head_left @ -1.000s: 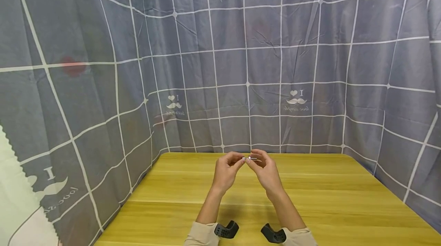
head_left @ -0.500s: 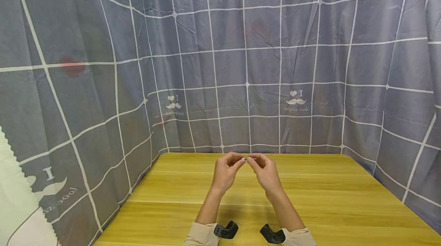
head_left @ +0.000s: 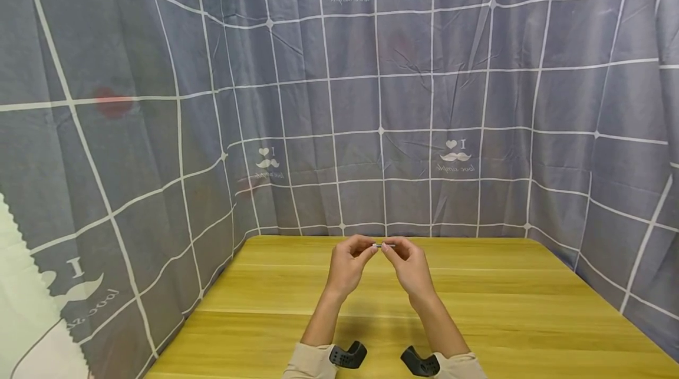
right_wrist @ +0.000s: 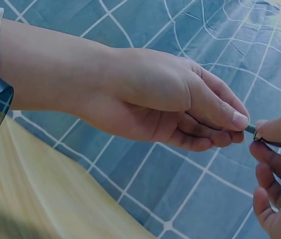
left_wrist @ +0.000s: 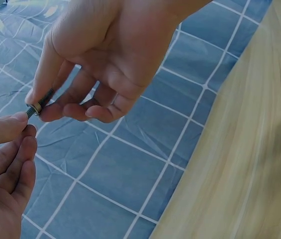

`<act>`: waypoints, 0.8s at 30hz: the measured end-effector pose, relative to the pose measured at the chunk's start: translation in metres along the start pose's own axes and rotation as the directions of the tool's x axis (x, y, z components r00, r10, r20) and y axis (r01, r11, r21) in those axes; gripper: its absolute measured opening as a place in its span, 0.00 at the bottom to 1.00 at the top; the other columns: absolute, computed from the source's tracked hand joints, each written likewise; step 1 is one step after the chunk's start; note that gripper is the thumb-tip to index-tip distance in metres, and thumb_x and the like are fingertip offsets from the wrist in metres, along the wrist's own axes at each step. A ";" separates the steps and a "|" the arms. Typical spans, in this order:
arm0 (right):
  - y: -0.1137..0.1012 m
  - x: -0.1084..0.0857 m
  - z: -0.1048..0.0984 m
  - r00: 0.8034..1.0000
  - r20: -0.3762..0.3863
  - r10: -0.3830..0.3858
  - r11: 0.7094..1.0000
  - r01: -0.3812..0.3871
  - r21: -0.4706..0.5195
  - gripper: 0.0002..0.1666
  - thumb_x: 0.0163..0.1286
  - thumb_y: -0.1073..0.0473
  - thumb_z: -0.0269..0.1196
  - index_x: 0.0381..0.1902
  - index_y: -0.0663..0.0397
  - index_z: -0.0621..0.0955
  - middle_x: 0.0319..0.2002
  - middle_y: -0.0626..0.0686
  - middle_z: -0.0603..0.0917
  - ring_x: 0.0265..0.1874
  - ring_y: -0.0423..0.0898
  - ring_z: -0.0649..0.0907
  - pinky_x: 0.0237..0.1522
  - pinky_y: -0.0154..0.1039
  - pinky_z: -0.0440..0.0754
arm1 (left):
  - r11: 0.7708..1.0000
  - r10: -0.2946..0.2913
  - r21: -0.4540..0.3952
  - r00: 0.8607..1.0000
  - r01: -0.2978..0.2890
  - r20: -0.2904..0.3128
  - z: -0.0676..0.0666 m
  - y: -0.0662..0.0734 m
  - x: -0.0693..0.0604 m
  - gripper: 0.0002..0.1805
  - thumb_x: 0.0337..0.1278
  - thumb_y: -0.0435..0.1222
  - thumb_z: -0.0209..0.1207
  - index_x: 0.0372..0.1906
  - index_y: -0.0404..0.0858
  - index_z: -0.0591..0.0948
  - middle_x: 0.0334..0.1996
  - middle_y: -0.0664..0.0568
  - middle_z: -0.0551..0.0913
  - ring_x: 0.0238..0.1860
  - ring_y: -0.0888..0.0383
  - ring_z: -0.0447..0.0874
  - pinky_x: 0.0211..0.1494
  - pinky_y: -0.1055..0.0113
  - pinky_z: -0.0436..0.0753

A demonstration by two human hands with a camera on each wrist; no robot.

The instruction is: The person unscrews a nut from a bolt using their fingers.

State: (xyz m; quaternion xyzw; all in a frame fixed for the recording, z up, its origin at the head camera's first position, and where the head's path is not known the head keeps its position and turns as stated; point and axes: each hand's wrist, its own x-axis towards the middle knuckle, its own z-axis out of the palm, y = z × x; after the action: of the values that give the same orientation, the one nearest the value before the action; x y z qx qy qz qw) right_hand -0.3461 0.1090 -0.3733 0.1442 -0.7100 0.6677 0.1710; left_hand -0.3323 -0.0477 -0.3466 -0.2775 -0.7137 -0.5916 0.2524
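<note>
A small metal bolt (head_left: 378, 244) is held up between both hands, roughly level, above the far part of the table. My left hand (head_left: 343, 267) pinches one end of it between thumb and fingers. At the other side, the thumb and fingertips of my right hand (head_left: 411, 270) pinch a small nut (left_wrist: 37, 107) that sits around the bolt. In the right wrist view, grey thread of the bolt (right_wrist: 250, 128) shows between the two sets of fingertips, and its dark far end sticks out past the nut. The bolt's left end is hidden by my left fingers.
The wooden table (head_left: 297, 290) lies under both forearms. A grey curtain (head_left: 408, 102) with white grid lines hangs behind the table and along its sides. Black bands (head_left: 349, 355) sit at the wrists of the beige sleeves. Pale green cloth (head_left: 32, 296) hangs at the left edge.
My right fingers, lifted and spread off the nut a second ago, have come down and pinch it again. The left hand has stayed in place with the bolt.
</note>
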 end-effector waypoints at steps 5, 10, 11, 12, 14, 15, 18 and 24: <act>0.001 0.001 0.000 1.000 -0.012 0.002 1.000 -0.002 -0.017 0.17 0.77 0.60 0.65 0.59 0.61 0.81 0.57 0.59 0.82 0.53 0.56 0.79 0.57 0.54 0.74 | 1.000 0.002 -0.002 1.000 -0.002 -0.001 0.000 -0.001 0.000 0.05 0.65 0.23 0.65 0.43 0.23 0.85 0.38 0.37 0.88 0.38 0.44 0.86 0.43 0.60 0.83; 0.002 0.001 0.001 1.000 -0.013 0.011 1.000 -0.011 0.014 0.16 0.79 0.57 0.63 0.56 0.62 0.82 0.54 0.62 0.83 0.55 0.57 0.79 0.60 0.56 0.73 | 1.000 0.002 0.008 1.000 -0.002 -0.005 0.000 0.000 0.000 0.05 0.65 0.24 0.65 0.43 0.24 0.86 0.38 0.38 0.88 0.38 0.44 0.86 0.43 0.62 0.83; 0.002 0.001 0.001 1.000 -0.011 0.008 1.000 -0.007 0.024 0.15 0.79 0.58 0.63 0.55 0.63 0.83 0.53 0.62 0.83 0.55 0.57 0.79 0.60 0.56 0.73 | 1.000 0.004 0.011 1.000 -0.004 -0.007 0.000 0.000 0.000 0.05 0.65 0.23 0.65 0.42 0.24 0.85 0.38 0.38 0.88 0.38 0.44 0.86 0.43 0.62 0.83; 0.001 0.001 0.001 1.000 -0.009 0.003 0.999 -0.003 0.033 0.13 0.79 0.60 0.63 0.54 0.63 0.83 0.52 0.62 0.83 0.55 0.57 0.79 0.60 0.55 0.73 | 1.000 0.005 0.014 1.000 -0.004 -0.009 0.000 0.000 0.000 0.05 0.65 0.23 0.65 0.42 0.24 0.85 0.38 0.38 0.88 0.38 0.44 0.86 0.43 0.62 0.83; 0.001 0.002 0.001 1.000 -0.011 -0.004 0.999 0.004 0.035 0.13 0.77 0.63 0.63 0.55 0.63 0.82 0.53 0.60 0.83 0.54 0.57 0.80 0.60 0.53 0.73 | 1.000 0.006 0.020 1.000 -0.005 -0.009 0.000 0.000 0.000 0.05 0.65 0.23 0.65 0.42 0.24 0.85 0.39 0.38 0.88 0.38 0.44 0.86 0.44 0.62 0.83; 0.001 0.001 0.001 1.000 -0.012 -0.008 1.000 0.008 0.030 0.13 0.77 0.63 0.64 0.55 0.63 0.82 0.53 0.60 0.83 0.53 0.57 0.80 0.59 0.53 0.74 | 1.000 0.006 0.020 1.000 -0.006 -0.009 0.000 0.000 0.000 0.05 0.65 0.23 0.65 0.42 0.24 0.85 0.39 0.37 0.88 0.38 0.44 0.86 0.44 0.62 0.83; 0.001 0.001 0.002 1.000 -0.017 -0.003 1.000 0.003 0.017 0.15 0.77 0.61 0.65 0.56 0.63 0.82 0.54 0.60 0.83 0.52 0.56 0.80 0.57 0.53 0.75 | 1.000 0.006 0.015 1.000 -0.006 -0.004 0.000 0.000 0.000 0.05 0.65 0.23 0.65 0.43 0.23 0.85 0.39 0.37 0.88 0.38 0.43 0.86 0.44 0.60 0.83; 0.001 0.000 0.002 1.000 -0.023 -0.001 1.000 0.001 0.022 0.12 0.78 0.61 0.64 0.53 0.62 0.83 0.52 0.60 0.84 0.53 0.55 0.80 0.58 0.54 0.74 | 1.000 0.014 0.019 1.000 -0.014 -0.005 -0.001 0.000 -0.001 0.05 0.65 0.23 0.65 0.42 0.24 0.85 0.38 0.37 0.87 0.38 0.43 0.86 0.43 0.60 0.84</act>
State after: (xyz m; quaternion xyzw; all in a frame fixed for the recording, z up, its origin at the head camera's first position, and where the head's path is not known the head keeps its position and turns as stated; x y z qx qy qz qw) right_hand -0.3467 0.1074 -0.3741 0.1389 -0.7005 0.6771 0.1778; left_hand -0.3318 -0.0484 -0.3472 -0.2785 -0.7166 -0.5839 0.2608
